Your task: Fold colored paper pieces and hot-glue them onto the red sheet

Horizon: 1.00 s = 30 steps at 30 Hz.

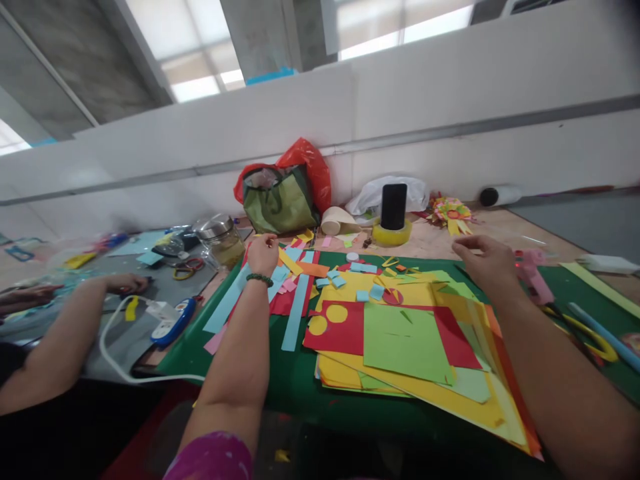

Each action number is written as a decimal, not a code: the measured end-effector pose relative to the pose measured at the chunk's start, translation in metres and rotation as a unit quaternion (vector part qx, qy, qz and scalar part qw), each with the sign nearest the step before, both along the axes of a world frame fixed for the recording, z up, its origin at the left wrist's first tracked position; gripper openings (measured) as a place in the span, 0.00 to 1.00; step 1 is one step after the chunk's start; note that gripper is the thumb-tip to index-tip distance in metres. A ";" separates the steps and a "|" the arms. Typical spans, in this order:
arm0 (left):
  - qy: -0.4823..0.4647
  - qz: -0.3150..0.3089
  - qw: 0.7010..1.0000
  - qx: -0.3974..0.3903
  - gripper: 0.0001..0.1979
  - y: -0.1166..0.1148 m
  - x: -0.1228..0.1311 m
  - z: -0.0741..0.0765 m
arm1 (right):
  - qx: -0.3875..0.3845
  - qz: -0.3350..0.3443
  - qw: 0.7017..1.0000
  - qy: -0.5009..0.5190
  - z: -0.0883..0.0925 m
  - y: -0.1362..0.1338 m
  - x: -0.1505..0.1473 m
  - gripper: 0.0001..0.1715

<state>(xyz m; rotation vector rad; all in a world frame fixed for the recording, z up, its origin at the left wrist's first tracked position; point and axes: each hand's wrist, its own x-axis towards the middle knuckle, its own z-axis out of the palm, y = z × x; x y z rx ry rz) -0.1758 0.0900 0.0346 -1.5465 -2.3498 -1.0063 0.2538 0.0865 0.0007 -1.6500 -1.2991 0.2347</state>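
Observation:
My left hand (263,253), with a green bead bracelet on the wrist, reaches to the far edge of the green cutting mat (295,380). Its fingers are curled down onto the yellow and blue paper strips (295,267) there; what they pinch is hidden. My right hand (483,257) hovers over the far right of the paper pile, fingers drawn together and pointing left, with nothing plainly in them. Below both hands lies a stack of coloured paper sheets (405,340), green, red and yellow. A pink glue gun (533,270) sits just right of my right hand.
Another person's arms (60,333) work at the left on a grey mat. A glass jar (220,240), a red bag (285,190), a yellow tape roll with a black cylinder (393,217), a paper rosette (453,213) and yellow scissors (590,333) surround the mat.

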 end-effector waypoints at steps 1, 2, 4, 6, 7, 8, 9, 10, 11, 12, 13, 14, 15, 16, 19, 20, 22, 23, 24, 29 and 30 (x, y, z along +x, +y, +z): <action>0.004 -0.001 1.000 -0.012 0.15 0.000 0.000 0.000 | 0.016 -0.001 1.000 0.017 -0.001 0.000 -0.001 0.11; 0.007 -0.002 1.000 -0.026 0.15 0.000 0.000 0.000 | 0.024 0.000 0.999 0.029 -0.001 0.000 -0.002 0.11; 0.014 -0.009 0.998 -0.058 0.15 0.000 0.001 0.000 | 0.041 0.002 0.998 0.045 -0.001 -0.001 -0.003 0.12; 0.021 -0.025 0.995 -0.098 0.15 0.000 0.002 0.000 | 0.049 0.009 0.997 0.057 0.000 -0.002 -0.004 0.13; 0.025 -0.036 0.992 -0.120 0.15 0.000 0.003 -0.001 | 0.044 0.013 0.997 0.062 0.000 -0.002 -0.005 0.13; 0.029 -0.049 0.988 -0.141 0.15 0.000 0.005 -0.001 | 0.035 0.018 0.997 0.065 0.002 -0.003 -0.006 0.13; 0.034 -0.062 0.984 -0.161 0.13 0.001 0.007 -0.002 | 0.024 0.024 0.997 0.065 0.003 -0.004 -0.007 0.13; 0.040 -0.077 0.980 -0.181 0.12 0.001 0.010 -0.003 | 0.016 0.028 0.998 0.062 0.004 -0.005 -0.009 0.13; 0.045 -0.094 0.974 -0.200 0.11 0.001 0.012 -0.004 | 0.012 0.033 0.998 0.057 0.005 -0.005 -0.010 0.12; 0.051 -0.111 0.968 -0.220 0.10 0.001 0.015 -0.005 | 0.011 0.038 0.998 0.052 0.006 -0.006 -0.011 0.12; 0.057 -0.127 0.961 -0.238 0.09 0.001 0.018 -0.006 | 0.012 0.041 0.998 0.047 0.006 -0.007 -0.012 0.12; 0.064 -0.143 0.955 -0.253 0.10 0.000 0.021 -0.007 | 0.013 0.046 0.998 0.042 0.007 -0.007 -0.012 0.11; 0.073 -0.157 0.949 -0.265 0.10 0.000 0.024 -0.008 | 0.013 0.049 0.998 0.038 0.007 -0.007 -0.013 0.11; 0.084 -0.170 0.943 -0.274 0.12 -0.001 0.026 -0.009 | 0.012 0.052 0.998 0.035 0.006 -0.007 -0.013 0.11; 0.114 -0.194 0.927 -0.301 0.19 -0.003 0.032 -0.010 | 0.013 0.065 0.997 0.028 0.004 -0.007 -0.012 0.11; 0.122 -0.197 0.921 -0.314 0.21 -0.004 0.033 -0.011 | 0.018 0.072 0.997 0.027 0.002 -0.006 -0.011 0.12; 0.133 -0.196 0.909 -0.342 0.23 -0.006 0.035 -0.012 | 0.033 0.085 0.996 0.024 0.000 -0.005 -0.010 0.12; 0.137 -0.192 0.904 -0.355 0.23 -0.007 0.036 -0.012 | 0.038 0.089 0.995 0.020 -0.001 -0.004 -0.009 0.12; 0.142 -0.188 0.900 -0.366 0.23 -0.007 0.037 -0.012 | 0.041 0.087 0.995 0.016 -0.002 -0.003 -0.008 0.13; 0.162 -0.164 0.892 -0.390 0.26 -0.005 0.038 -0.013 | 0.049 0.086 0.995 0.000 -0.005 0.002 -0.006 0.12; 0.164 -0.163 0.891 -0.390 0.25 -0.004 0.038 -0.013 | 0.055 0.089 0.994 0.000 -0.005 0.003 -0.006 0.11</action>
